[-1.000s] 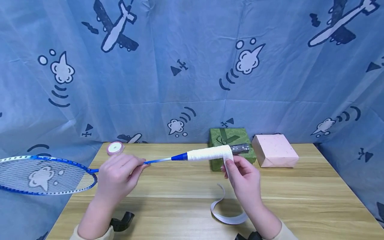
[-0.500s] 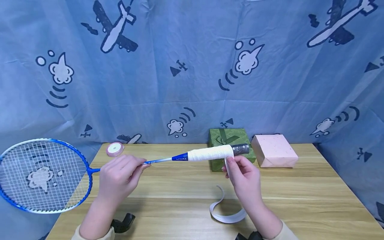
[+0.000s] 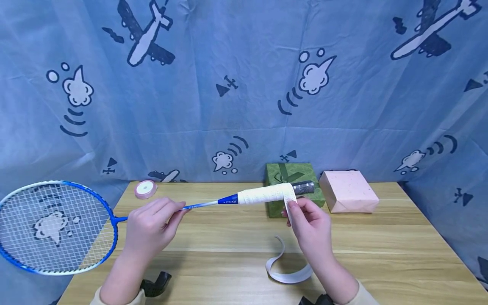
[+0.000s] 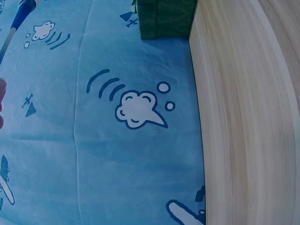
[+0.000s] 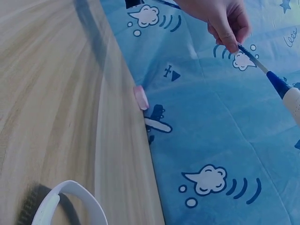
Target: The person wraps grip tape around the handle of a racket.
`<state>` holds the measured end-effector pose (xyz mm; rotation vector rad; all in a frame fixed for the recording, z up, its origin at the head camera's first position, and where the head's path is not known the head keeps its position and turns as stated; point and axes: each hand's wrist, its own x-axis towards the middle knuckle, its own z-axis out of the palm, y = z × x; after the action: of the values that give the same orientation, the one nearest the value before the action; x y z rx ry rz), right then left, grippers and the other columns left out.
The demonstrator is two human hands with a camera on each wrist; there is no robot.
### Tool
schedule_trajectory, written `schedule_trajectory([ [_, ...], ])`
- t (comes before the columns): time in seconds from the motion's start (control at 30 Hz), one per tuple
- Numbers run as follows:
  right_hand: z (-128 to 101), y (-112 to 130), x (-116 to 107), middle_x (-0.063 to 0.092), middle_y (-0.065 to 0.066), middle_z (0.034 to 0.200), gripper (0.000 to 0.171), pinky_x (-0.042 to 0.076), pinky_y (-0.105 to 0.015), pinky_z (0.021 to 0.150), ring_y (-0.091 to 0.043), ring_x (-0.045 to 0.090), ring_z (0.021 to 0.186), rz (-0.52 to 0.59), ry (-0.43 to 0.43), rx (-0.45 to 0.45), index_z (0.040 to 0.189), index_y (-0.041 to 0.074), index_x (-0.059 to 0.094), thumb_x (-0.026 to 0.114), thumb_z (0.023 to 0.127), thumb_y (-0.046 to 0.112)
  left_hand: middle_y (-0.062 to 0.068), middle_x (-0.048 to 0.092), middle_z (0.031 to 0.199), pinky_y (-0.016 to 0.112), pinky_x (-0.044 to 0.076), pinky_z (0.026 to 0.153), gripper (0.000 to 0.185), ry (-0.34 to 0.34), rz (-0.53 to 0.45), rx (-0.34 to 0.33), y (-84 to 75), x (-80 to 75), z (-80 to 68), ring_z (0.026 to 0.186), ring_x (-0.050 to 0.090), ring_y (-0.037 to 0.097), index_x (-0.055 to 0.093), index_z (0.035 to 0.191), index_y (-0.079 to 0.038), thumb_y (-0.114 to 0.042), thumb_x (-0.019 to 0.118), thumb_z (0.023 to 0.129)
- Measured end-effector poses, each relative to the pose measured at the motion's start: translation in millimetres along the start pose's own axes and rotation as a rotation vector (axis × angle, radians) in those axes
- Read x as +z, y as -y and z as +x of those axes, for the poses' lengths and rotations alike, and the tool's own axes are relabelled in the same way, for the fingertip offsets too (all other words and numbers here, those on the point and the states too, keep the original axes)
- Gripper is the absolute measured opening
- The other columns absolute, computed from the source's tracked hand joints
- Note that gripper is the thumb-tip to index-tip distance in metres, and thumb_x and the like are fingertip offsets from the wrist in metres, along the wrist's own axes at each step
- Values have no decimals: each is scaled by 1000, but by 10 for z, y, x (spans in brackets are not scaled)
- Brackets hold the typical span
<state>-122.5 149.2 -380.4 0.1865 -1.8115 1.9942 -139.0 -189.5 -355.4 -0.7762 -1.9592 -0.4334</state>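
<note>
My left hand (image 3: 150, 226) pinches the thin shaft of a blue and white badminton racket (image 3: 228, 199), whose strung head spreads out at the far left. White grip tape (image 3: 263, 195) covers most of the handle, and the dark butt end (image 3: 303, 187) is bare. Just below the handle, my right hand (image 3: 313, 222) pinches the tape between thumb and fingers. The tape's loose tail (image 3: 291, 277) curls down over the table. In the right wrist view the left hand (image 5: 225, 21) is on the shaft and the tape tail (image 5: 70, 187) loops at the bottom. The left wrist view catches only a fingertip (image 4: 1, 101).
A green gift box (image 3: 275, 209) with a bow stands behind the handle. Beside it is a pale pink wrapped box (image 3: 348, 190). A pink and white ribbon roll (image 3: 145, 189) lies at the table's (image 3: 213, 271) back left. A blue patterned cloth (image 3: 244, 106) hangs behind.
The racket has rotated about its shaft, so its head, seen nearly edge-on before, now faces me more. The taped edge shifted slightly. Both hands stay nearly in place.
</note>
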Motion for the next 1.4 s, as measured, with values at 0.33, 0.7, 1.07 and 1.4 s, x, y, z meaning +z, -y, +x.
schedule_trajectory([
  [0.33,-4,-15,0,68,-5,72,19,49,-21,52,-14,54,55,1,-3,8,85,-10,62,62,101,0,-4,71,74,21,42,44,37,12,-32,1,5,1,-9,53,58,8,76,86,-11,-39,60,105],
  [0.7,13,-36,8,71,-13,75,14,58,-27,59,-13,69,69,67,-3,16,86,-15,61,63,98,-8,-6,67,82,17,41,46,14,179,-85,-52,21,-39,-47,55,57,8,75,93,-14,-27,75,97],
  [1.07,18,-65,18,70,-17,75,18,58,-26,61,-13,66,65,-1,-23,41,85,-13,64,66,99,-1,-5,68,81,20,40,44,36,61,-58,-3,28,-22,-42,56,58,10,79,88,-15,-40,60,105],
  [1.4,18,-54,20,68,-18,75,19,58,-26,63,-15,66,68,72,-11,49,88,-17,61,63,100,-2,-3,66,75,23,42,46,33,-20,-64,58,33,-1,-7,60,58,14,80,86,-10,-34,65,103],
])
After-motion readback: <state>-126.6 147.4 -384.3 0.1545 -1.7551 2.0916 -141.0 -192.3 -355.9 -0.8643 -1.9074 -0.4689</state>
